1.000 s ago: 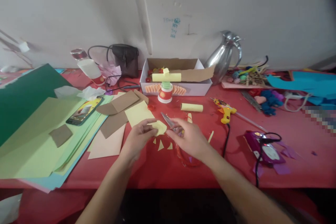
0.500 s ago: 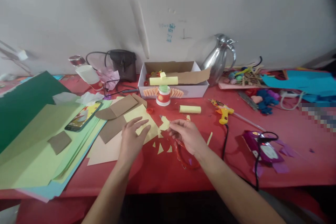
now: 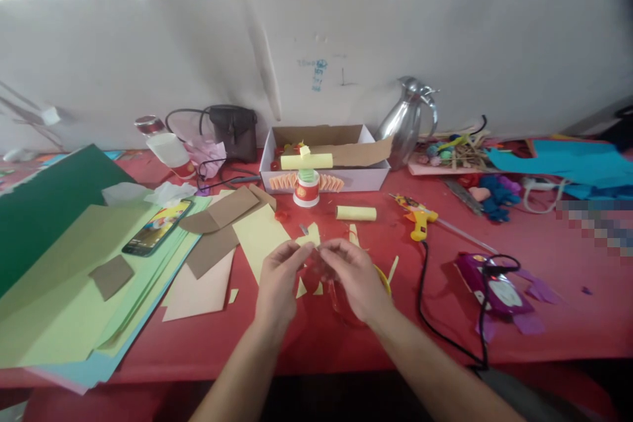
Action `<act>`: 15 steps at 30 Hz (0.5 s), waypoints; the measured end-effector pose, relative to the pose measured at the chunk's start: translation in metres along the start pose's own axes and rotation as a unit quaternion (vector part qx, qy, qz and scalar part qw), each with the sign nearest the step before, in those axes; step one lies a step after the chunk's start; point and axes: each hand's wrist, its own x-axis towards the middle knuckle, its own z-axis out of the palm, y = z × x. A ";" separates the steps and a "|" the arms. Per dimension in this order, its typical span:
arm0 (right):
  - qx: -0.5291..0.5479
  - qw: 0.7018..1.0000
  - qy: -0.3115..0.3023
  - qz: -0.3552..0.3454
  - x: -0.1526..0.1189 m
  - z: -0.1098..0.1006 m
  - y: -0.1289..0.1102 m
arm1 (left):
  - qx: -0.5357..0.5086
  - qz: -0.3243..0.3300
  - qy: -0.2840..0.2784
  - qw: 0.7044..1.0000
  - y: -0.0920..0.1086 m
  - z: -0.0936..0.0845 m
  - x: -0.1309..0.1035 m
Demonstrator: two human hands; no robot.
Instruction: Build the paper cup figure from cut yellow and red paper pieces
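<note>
Fingertips of my left hand (image 3: pixel 281 273) and my right hand (image 3: pixel 353 273) meet over the middle of the red table, pinched on a small cut piece of pale yellow paper (image 3: pixel 311 236). Small yellow scraps (image 3: pixel 301 288) lie below the hands. Under my right hand is a round item with a yellow rim (image 3: pixel 384 281), mostly hidden. Beyond the hands stands a red and white paper cup (image 3: pixel 306 190) with pleated orange strips at its sides and a yellow paper tube (image 3: pixel 306 161) across the top. A second yellow tube (image 3: pixel 356 213) lies to its right.
At left, coloured paper sheets (image 3: pixel 54 277) carry a phone (image 3: pixel 157 227). A yellow glue gun (image 3: pixel 420 223) and a purple device (image 3: pixel 494 283) with a black cord lie at right. A white box (image 3: pixel 341 179) and a steel jug (image 3: pixel 408 119) stand at the back. Two people appear beyond the partition.
My left hand has moved right and closed on the yellow paper piece beside my right hand. A yellow scrap now shows left of it. The view has tilted up slightly.
</note>
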 end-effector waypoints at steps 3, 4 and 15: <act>-0.363 0.927 -0.030 -0.087 -0.015 -0.033 0.002 | -0.015 -0.030 0.006 0.999 0.007 -0.010 0.002; -0.439 0.893 -0.040 -0.091 -0.019 -0.043 0.003 | -0.015 -0.037 0.002 0.999 0.009 -0.014 0.003; -0.347 0.935 -0.065 0.036 -0.018 -0.054 0.001 | -0.002 -0.039 -0.016 0.999 0.019 -0.038 -0.005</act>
